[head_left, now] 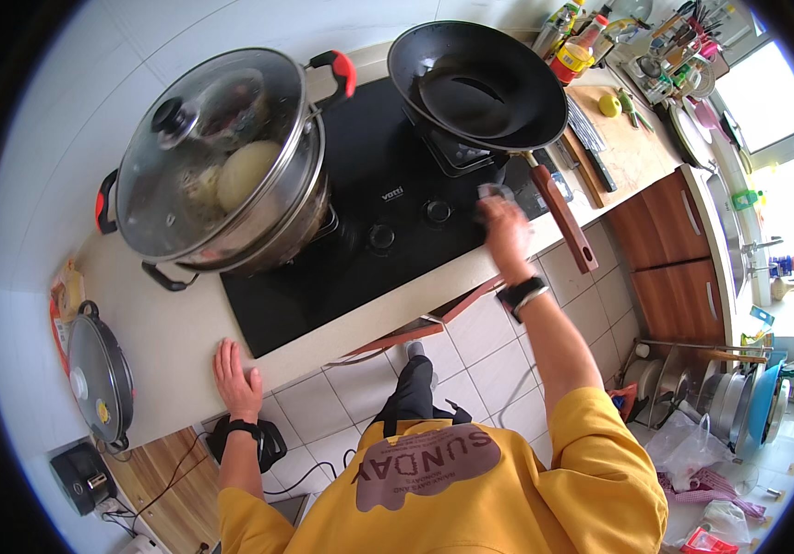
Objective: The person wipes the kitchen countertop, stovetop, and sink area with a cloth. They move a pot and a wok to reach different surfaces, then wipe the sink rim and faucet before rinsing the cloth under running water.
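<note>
Cooktop (pixel 277 305) glass, black and glossy, lies before the person, with the right hand (pixel 508 235) at its right front. The fingers bend around or against a small grey thing (pixel 495 192); motion blur hides it, so I cannot tell whether they grip it. That thing sits between the right knob (pixel 439 212) and the wooden handle (pixel 563 212) of the black pan (pixel 471 88). The left hand (pixel 236 377) lies flat, holding nothing, fingers extended on the front edge of the tabletop (pixel 152 369).

The likeliest trouble is the handle, which juts past the front edge just beside the right hand: a wide sideways sweep could catch it and swing or tip the pan. Brushing the knob might turn it unintentionally. Reaching left carelessly could bump the lidded pot (pixel 272 222).
</note>
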`<state>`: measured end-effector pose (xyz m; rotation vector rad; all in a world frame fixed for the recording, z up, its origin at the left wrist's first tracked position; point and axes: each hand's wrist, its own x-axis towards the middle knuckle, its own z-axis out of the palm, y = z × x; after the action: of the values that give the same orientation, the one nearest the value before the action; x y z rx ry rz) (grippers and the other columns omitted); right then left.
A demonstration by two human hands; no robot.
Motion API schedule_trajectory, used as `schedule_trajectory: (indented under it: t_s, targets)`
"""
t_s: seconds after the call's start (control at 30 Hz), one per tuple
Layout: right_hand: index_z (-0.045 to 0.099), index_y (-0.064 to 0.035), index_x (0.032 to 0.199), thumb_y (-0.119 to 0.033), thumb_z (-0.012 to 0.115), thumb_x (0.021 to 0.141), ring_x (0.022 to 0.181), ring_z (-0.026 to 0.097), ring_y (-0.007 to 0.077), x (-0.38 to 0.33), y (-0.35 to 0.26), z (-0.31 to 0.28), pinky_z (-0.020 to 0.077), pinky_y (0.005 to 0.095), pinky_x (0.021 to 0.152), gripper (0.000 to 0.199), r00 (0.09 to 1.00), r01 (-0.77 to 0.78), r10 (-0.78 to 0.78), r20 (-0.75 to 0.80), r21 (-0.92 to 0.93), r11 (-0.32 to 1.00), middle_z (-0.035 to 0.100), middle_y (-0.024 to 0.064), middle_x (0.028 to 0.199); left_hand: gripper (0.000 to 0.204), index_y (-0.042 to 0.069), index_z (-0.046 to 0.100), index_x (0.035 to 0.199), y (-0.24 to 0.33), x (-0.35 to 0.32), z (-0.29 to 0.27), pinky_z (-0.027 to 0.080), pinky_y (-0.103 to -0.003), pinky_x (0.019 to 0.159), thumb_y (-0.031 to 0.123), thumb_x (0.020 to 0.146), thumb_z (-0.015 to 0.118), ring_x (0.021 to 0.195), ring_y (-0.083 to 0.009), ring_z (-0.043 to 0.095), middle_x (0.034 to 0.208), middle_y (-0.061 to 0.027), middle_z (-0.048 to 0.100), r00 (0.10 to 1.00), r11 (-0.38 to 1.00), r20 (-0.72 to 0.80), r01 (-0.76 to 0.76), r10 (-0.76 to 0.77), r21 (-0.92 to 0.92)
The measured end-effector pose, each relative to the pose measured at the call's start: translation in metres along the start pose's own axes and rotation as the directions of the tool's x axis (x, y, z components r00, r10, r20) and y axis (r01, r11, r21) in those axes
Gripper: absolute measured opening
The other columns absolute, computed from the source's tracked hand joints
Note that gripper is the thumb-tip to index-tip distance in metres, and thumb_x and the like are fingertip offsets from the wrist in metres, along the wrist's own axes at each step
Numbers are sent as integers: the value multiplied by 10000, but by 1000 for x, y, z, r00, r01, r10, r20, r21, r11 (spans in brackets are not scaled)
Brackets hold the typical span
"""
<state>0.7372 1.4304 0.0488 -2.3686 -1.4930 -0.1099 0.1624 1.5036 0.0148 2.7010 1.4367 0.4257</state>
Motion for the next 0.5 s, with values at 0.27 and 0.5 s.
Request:
schedule_trajectory:
  t_s: [0.27,0.5]
  targets:
    - [640,-134,1232,-12,569,838,1250,533,254,44,14,18,446,380,989,419,983,178,-176,-43,36,983,626,26,1291,552,-28,423,1364,5,5,-3,265,-531,1146,288,911,450,1356,-408,368,1457,-216,409,999,999,31,-10,9,43]
    - [660,-82,1148,-251,525,1006,954,655,208,26,45,-32,512,311,853,258,823,-541,471,317,689,482,669,109,1103,597,-13,373,1409,8,4,-7,212,-503,1184,216,873,505,1408,-383,295,1518,-200,326,975,989,190,91,-112,118]
